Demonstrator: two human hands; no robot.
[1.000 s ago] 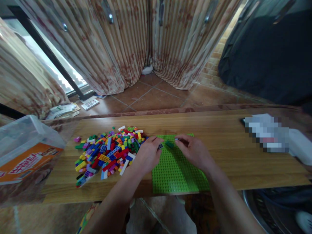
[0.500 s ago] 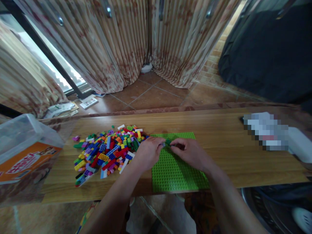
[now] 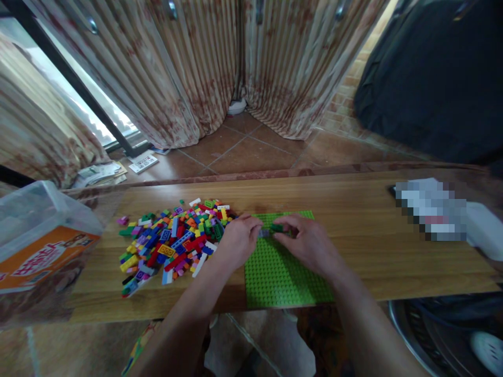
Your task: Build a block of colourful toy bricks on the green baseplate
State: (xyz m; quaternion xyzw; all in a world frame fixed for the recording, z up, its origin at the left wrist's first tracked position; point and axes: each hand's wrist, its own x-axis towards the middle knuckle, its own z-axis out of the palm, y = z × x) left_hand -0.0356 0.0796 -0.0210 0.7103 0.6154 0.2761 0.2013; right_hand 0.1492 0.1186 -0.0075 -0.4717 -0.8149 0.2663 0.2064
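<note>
This looks like the fitting step; the right hand (image 3: 310, 243) pinches a green brick (image 3: 277, 228) over the green board (image 3: 283, 285); the left hand (image 3: 238, 242) is at a grey brick (image 3: 264, 233), grip hard to tell; next seems to need careful lining up.

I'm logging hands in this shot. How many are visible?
2: the left hand by the left edge of the green baseplate, next to the brick pile; the right hand over the baseplate, by a dark green brick. Neither is fully hidden.
</note>
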